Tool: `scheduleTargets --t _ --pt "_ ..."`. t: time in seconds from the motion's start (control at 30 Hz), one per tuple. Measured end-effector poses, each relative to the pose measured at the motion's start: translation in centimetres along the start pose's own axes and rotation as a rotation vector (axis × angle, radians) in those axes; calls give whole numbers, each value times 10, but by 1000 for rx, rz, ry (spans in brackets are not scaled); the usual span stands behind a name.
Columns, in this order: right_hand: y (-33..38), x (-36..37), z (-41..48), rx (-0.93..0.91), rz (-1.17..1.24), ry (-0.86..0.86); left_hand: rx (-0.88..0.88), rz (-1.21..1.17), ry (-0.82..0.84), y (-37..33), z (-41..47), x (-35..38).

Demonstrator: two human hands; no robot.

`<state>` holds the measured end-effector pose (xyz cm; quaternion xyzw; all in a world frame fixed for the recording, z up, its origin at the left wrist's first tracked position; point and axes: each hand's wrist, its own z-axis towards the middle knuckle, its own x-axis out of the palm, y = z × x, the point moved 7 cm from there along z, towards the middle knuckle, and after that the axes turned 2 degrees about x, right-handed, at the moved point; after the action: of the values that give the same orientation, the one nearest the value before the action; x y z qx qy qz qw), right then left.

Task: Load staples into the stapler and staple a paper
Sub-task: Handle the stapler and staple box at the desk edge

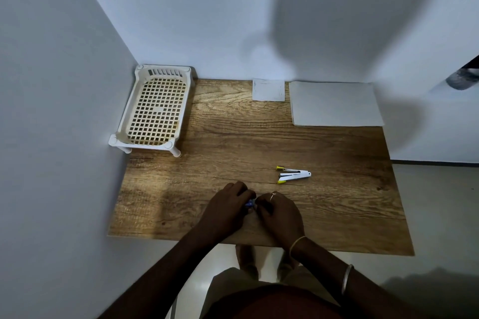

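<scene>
left hand (pixel 228 204): your fingers were curled round a small blue item.
blue item (pixel 249 204): mostly hidden between your hands; likely the staple box. Tugged hard, it could have spilled or snapped the strip.
right hand (pixel 280 212): pinched the same piece; exact grip unclear.
stapler (pixel 294 175): lay open, untouched, just beyond your right hand; a stray knuckle could have knocked it.
paper (pixel 335 103): stacked far right, well apart.

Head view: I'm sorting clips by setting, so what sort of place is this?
Probably a bare room corner used as a small desk workspace: a wooden table set against plain white walls, holding an open stapler, a stack of paper and a white plastic basket.
</scene>
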<state>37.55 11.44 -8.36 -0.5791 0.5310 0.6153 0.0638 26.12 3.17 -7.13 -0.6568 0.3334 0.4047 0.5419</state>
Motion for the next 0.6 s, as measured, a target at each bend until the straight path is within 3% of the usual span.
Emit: scheduleTargets --t 0.6 --pt "4 5 -3 -8 22 80 -38 -25 -27 3 -2 8"
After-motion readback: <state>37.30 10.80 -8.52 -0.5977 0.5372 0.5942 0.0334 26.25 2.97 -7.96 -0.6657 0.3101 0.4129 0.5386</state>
